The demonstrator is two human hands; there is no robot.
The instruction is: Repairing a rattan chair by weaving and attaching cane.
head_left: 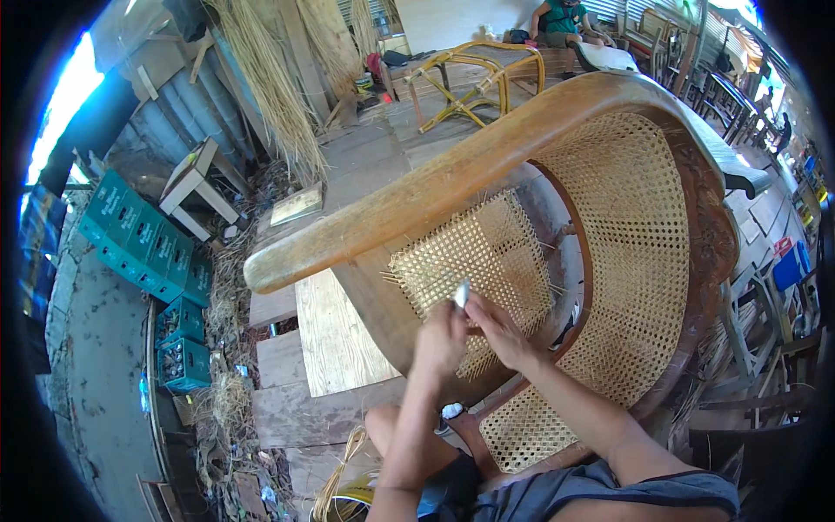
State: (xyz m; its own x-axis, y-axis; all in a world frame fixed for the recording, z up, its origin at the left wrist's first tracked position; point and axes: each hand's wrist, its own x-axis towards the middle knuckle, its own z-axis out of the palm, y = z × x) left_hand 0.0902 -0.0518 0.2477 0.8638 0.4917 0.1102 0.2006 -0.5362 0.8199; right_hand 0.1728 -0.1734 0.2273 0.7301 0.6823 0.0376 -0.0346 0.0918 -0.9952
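On the plank floor (335,335) lay a wooden chair (487,165); both hands' grips, left hand (439,341) and right hand (497,331), were pinched together on a small metal tool (462,294) against its cane panel (474,261).

Two hands at work, left hand (439,337) and right hand (497,329), both at one small metal tool (462,293), on one large wooden chair (365,217) with three woven cane panels: side panel (474,261), back panel (631,235), seat panel (522,426). Far off, one bare rattan chair frame (474,83) and one seated person (561,19). Left, about five green crates (143,239), plus one small wooden stool (198,187) and two hanging straw bundles (265,78).
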